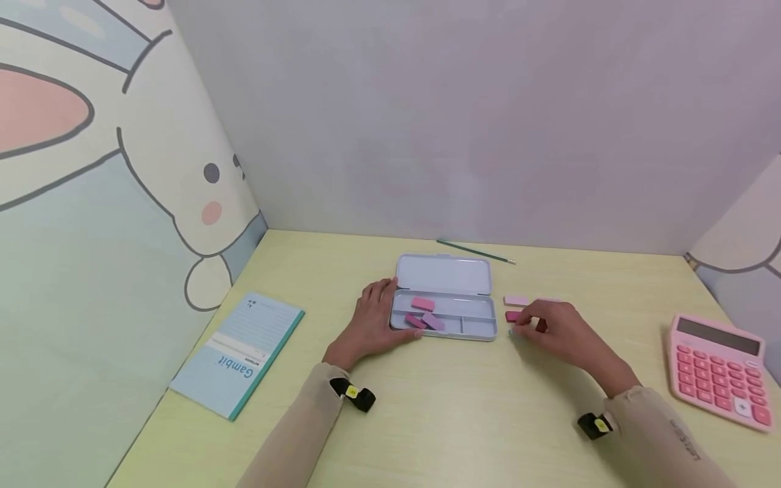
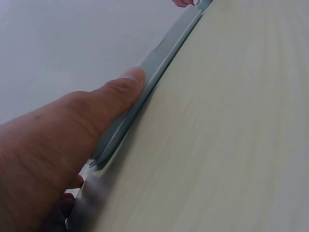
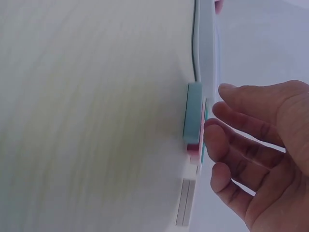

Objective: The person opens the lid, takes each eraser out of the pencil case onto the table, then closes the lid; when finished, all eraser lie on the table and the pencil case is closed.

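Note:
An open lavender pencil case (image 1: pixel 478 329) lies on the table with its lid back. Inside are a pink eraser-like block (image 1: pixel 423 304), a darker pink block (image 1: pixel 415 321) and a purple block (image 1: pixel 433 321). My left hand (image 1: pixel 372 325) rests at its left end, the thumb (image 2: pixel 118 94) straight along the front wall and the other fingers by the left side. My right hand (image 1: pixel 564 335) is beside a teal block (image 3: pixel 193 113), thumb and fingertips apart. Close to that hand lie a dark red block (image 1: pixel 511 316) and a light pink block (image 1: pixel 516 300).
A green pencil (image 1: pixel 476 251) lies behind the case, near the back wall. At the left is a light blue notebook (image 1: pixel 238 352). A pink calculator (image 1: pixel 720 373) sits at the right. Another pale block (image 1: pixel 549 299) is partly hidden behind my right hand.

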